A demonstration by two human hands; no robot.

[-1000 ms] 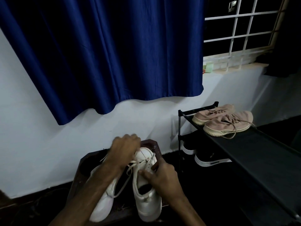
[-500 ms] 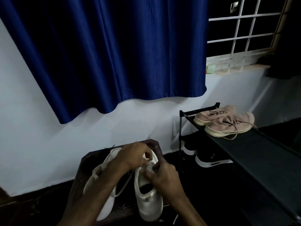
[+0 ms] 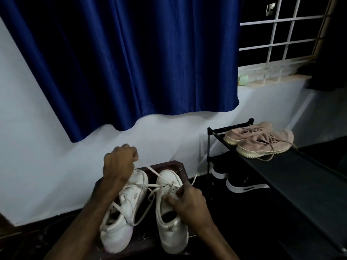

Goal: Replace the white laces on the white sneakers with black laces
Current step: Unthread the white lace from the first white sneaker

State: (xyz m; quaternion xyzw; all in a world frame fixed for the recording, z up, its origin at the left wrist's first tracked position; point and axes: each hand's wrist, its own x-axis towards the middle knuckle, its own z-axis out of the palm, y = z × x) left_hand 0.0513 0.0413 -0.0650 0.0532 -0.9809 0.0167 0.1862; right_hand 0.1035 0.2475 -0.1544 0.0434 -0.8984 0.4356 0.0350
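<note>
Left hand [image 3: 120, 163] has lifted off the shoe since half a second ago. Its grip is pinched on the white lace [image 3: 153, 171], now drawn taut up and far-left out of the right-side sneaker [image 3: 169, 228]. Right hand [image 3: 188, 202] grip clamps that sneaker's eyelet area, steadying it. Both sneakers sit on the dark worktop [image 3: 183, 169], near centre; the left-side sneaker [image 3: 120, 229] is loosely laced. Unlacing looks underway — no black laces in view.
</note>
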